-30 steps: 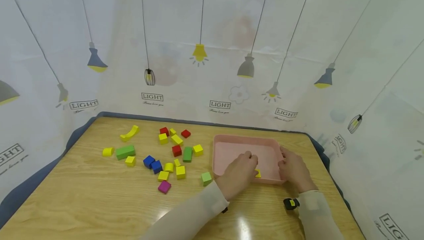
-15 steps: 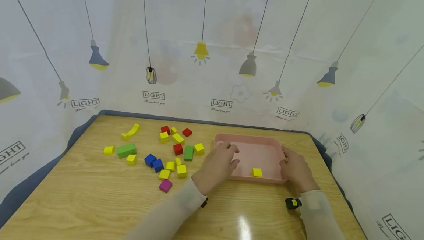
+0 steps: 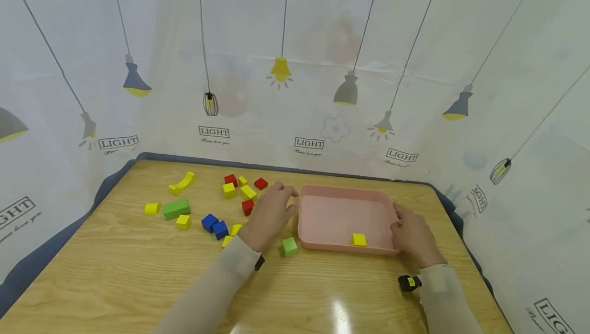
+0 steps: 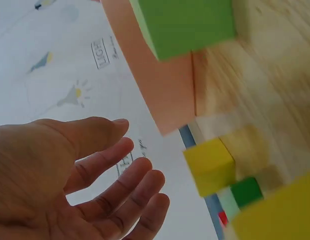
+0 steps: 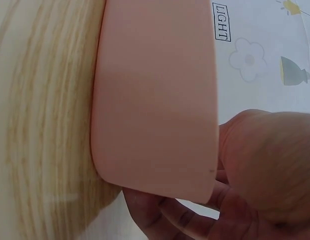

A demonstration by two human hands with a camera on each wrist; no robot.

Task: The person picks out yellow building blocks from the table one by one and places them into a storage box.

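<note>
My left hand (image 3: 268, 217) hovers over the blocks just left of the pink tray (image 3: 341, 212), its fingers loosely bent. Nothing lies between thumb and fingers in the left wrist view, where a yellow block (image 4: 210, 167) and a dark green block (image 4: 246, 192) show beyond the fingertips. A light green cube (image 3: 289, 247) stands beside the tray's left front corner. With its fingers at the outside and thumb over the rim, my right hand (image 3: 415, 235) grips the right wall of the tray. Inside the tray sits one yellow block (image 3: 359, 239) near the front wall.
Left on the table (image 3: 138, 267) lie two blue cubes (image 3: 214, 225), a long green block (image 3: 176, 209), a curved yellow block (image 3: 182, 184) and red blocks (image 3: 261, 184). My left hand and sleeve hide several others. A printed curtain (image 3: 258, 93) surrounds the table.
My left hand has moved left, out from above the tray to over the blocks, uncovering the yellow block and then the light green cube. The right hand stays on the tray.
</note>
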